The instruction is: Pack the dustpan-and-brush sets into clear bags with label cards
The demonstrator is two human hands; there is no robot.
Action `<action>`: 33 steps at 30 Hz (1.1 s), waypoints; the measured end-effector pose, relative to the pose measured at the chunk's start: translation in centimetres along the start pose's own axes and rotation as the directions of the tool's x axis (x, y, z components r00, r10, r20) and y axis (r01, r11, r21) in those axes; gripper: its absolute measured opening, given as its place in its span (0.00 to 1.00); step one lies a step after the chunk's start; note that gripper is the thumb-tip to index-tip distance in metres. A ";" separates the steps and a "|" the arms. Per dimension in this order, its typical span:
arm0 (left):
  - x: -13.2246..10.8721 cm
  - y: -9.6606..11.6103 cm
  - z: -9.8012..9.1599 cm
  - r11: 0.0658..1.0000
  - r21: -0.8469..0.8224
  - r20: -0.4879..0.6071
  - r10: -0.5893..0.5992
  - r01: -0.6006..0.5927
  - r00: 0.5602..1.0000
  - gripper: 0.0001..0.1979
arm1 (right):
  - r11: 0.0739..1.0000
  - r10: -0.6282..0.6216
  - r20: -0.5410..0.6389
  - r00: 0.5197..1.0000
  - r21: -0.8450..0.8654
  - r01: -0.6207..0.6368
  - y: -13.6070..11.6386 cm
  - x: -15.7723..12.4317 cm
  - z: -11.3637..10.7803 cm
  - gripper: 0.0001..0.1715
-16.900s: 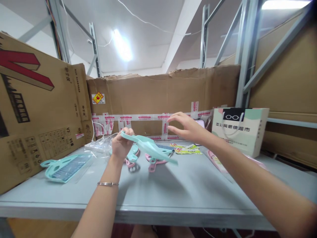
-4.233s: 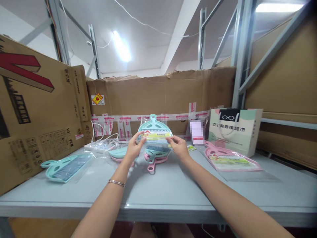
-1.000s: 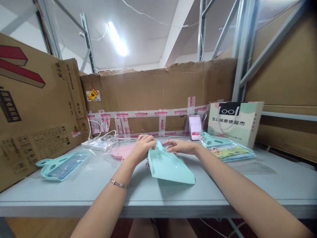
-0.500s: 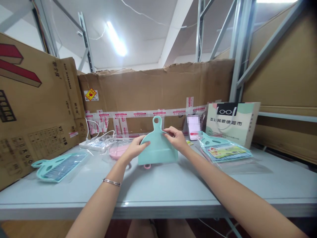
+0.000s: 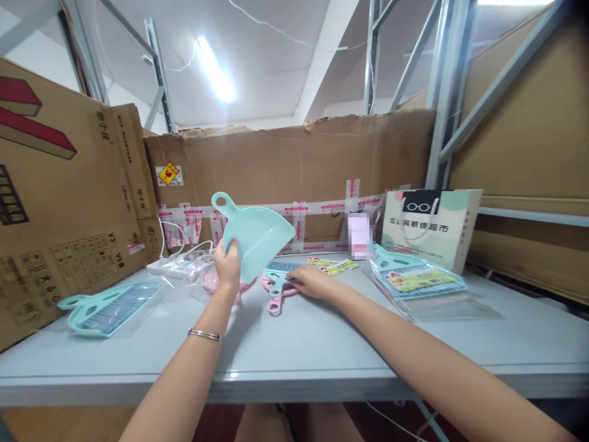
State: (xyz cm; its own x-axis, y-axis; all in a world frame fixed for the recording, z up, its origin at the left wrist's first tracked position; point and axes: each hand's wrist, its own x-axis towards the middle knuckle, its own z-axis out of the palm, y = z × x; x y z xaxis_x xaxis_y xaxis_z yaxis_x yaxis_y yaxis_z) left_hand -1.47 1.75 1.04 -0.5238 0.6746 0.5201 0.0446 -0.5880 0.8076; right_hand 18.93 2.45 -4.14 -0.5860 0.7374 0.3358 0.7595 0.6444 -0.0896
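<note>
My left hand [image 5: 227,264] is closed on the left edge of a mint-green dustpan [image 5: 260,236], lifted above the table and tilted, its ring handle up to the left. Low over the table, my right hand [image 5: 313,280] has its fingers closed at the right side of a small mint-green hand brush [image 5: 277,279] with blue-grey bristles. Directly under that brush lies a pink brush [image 5: 275,306], mostly covered, its ring handle toward me. A pink dustpan [image 5: 211,281] rests behind my left wrist, partly hidden.
A bagged mint dustpan set [image 5: 110,310] lies at left, and more bagged sets [image 5: 418,276] at right. Yellow cards [image 5: 334,266], a phone [image 5: 361,236], a paper bag [image 5: 427,230] and a power strip [image 5: 177,267] stand or lie toward the back. Large cartons [image 5: 276,162] wall the table [image 5: 322,350].
The dustpan has swung left and up in my left hand. My right hand has let go of it and come down to the brush, which now shows with the yellow cards.
</note>
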 end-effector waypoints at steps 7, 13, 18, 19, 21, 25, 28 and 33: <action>0.7 -0.5 -0.5 0.988 0.146 -0.079 0.062 -0.050 0.995 0.10 | 0.997 -0.011 -0.507 0.862 0.056 0.045 0.6 -0.9 -1.8 0.12; -0.5 -0.4 0.2 0.998 0.043 0.342 -0.065 0.053 0.938 0.15 | 0.932 0.161 -0.828 0.537 0.307 0.194 -1.2 -1.6 -3.4 0.11; -2.5 0.0 1.2 0.990 0.051 0.686 -0.132 0.134 0.716 0.18 | 0.966 0.121 -0.812 0.571 0.230 0.122 -2.2 -1.1 -3.5 0.09; -2.9 0.2 1.4 0.990 0.055 0.703 -0.132 0.131 0.699 0.18 | 0.972 0.133 -0.814 0.565 0.219 0.088 -2.0 -1.0 -3.4 0.09; -3.5 0.4 1.6 0.993 0.061 0.716 -0.113 0.099 0.689 0.19 | 0.975 0.169 -0.827 0.537 0.218 0.029 -1.7 -0.7 -3.1 0.08; -4.5 0.4 1.9 0.996 0.093 0.732 -0.079 0.016 0.677 0.22 | 0.969 0.227 -0.820 0.526 0.242 -0.041 -1.4 -0.4 -2.5 0.07; -4.6 0.1 2.0 0.996 0.089 0.721 -0.074 0.013 0.689 0.21 | 0.960 0.264 -0.793 0.548 0.271 -0.070 -1.6 -0.3 -2.2 0.04; -4.3 0.2 2.0 0.996 0.058 0.680 -0.089 0.068 0.728 0.19 | 0.934 0.331 -0.755 0.565 0.348 -0.082 -1.6 -0.2 -2.4 0.08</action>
State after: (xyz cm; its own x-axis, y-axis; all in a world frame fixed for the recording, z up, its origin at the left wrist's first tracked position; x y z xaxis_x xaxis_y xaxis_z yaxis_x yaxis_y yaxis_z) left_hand 2.44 -0.35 -0.49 0.1932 0.8470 0.4953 0.0581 -0.5138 0.8559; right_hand 18.47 0.77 -1.77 0.1336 0.4775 0.8684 0.6587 0.6120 -0.4378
